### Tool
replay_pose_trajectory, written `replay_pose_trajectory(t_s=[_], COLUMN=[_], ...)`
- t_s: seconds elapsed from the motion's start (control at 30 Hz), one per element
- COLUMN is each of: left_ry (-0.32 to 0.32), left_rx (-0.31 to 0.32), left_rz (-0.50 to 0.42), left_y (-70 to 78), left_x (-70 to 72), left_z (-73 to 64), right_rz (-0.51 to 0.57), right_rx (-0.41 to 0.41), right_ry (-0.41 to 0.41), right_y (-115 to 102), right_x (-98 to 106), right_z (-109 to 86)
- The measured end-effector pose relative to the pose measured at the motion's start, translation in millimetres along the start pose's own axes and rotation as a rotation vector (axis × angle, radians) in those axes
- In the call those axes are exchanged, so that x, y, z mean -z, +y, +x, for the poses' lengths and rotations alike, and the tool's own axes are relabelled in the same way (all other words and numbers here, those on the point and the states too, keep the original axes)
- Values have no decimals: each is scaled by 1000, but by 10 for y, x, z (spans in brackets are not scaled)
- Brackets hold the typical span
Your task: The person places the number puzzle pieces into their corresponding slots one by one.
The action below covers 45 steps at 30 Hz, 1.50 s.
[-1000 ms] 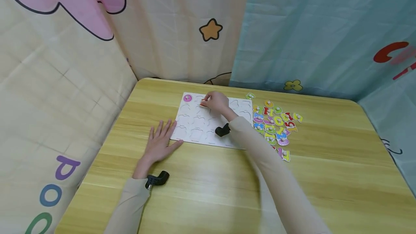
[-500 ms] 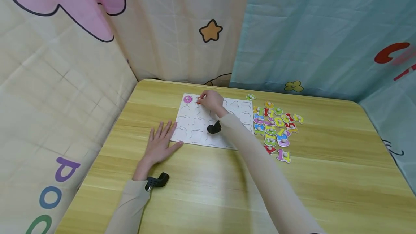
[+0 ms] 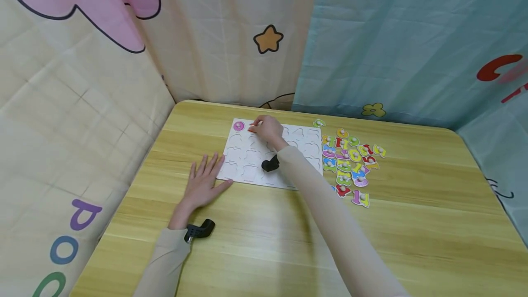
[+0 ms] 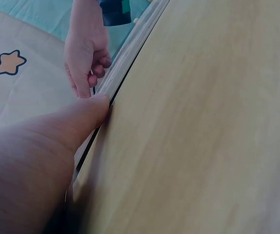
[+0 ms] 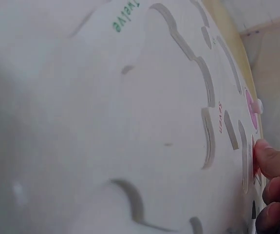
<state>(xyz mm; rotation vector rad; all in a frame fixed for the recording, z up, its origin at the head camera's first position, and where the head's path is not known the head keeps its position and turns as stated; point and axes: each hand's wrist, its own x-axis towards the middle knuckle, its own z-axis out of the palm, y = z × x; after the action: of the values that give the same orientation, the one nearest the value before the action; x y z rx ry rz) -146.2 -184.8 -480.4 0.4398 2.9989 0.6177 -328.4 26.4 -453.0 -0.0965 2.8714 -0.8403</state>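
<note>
A white number-puzzle board (image 3: 268, 174) with shaped recesses lies on the table. My right hand (image 3: 268, 129) pinches a small red puzzle piece (image 3: 251, 129) at the second recess of the top row. In the right wrist view, thumb and fingers meet on that red piece (image 5: 255, 158), low against the board; its shape is mostly covered. Beside it, a round pink-purple knobbed piece (image 3: 239, 125) sits in the top-left corner recess. My left hand (image 3: 202, 187) lies flat with fingers spread, its fingertips at the board's left edge and the thumb at the lower-left corner.
Several colourful knobbed number pieces (image 3: 343, 165) are spread on the wooden table (image 3: 264, 223) along the board's right side. One green piece (image 3: 318, 123) lies apart near the upper-right corner. Printed curtains (image 3: 231, 35) hang behind and beside the table.
My right hand has moved a little left with the red piece, to the top row next to the pink-purple piece, then nearly stopped there. The left hand stays in place.
</note>
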Motion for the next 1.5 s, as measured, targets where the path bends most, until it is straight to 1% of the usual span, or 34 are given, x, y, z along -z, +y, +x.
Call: replay_pose_trajectory(t_s=[0.13, 0.23, 0.3, 0.43, 0.57, 0.73, 0.8, 0.93, 1.03, 1.1, 1.2, 1.4, 1.5], left_ry=[1, 3, 4, 6, 4, 7, 10, 9, -4, -10, -10, 1, 7], left_rx=[1, -1, -3, -6, -5, -8, -7, -11, -9, -3, 3, -11, -19], left_rz=[-1, -3, -3, -1, -3, 2, 6, 0, 4, 14, 18, -5, -11], left_y=[9, 8, 9, 6, 0, -21, -25, -13, -14, -23, -29, -5, 9], left_x=[4, -3, -6, -5, -12, -28, -24, -7, 1, 10, 29, 38, 28], left_z=[0, 3, 1, -1, 4, 11, 11, 12, 13, 12, 9, 5, 13], right_rz=[7, 20, 38, 64, 85, 143, 145, 117, 55, 14, -33, -22, 5], right_rx=[1, 15, 29, 72, 123, 187, 213, 246, 260, 269, 277, 222, 224], right_ry=[-1, -1, -16, -87, -146, -185, -200, -208, -210, -225, -249, -300, -313], right_y=[2, 10, 23, 81, 225, 586, 757, 1071, 1273, 1389, 1544, 1777, 1843], right_x=[10, 20, 40, 140, 337, 636, 760, 1009, 1137, 1189, 1214, 1191, 1171], right_z=[-4, -30, -63, -133, -234, -474, -593, -904, -1159, -1306, -1468, -1701, -1799])
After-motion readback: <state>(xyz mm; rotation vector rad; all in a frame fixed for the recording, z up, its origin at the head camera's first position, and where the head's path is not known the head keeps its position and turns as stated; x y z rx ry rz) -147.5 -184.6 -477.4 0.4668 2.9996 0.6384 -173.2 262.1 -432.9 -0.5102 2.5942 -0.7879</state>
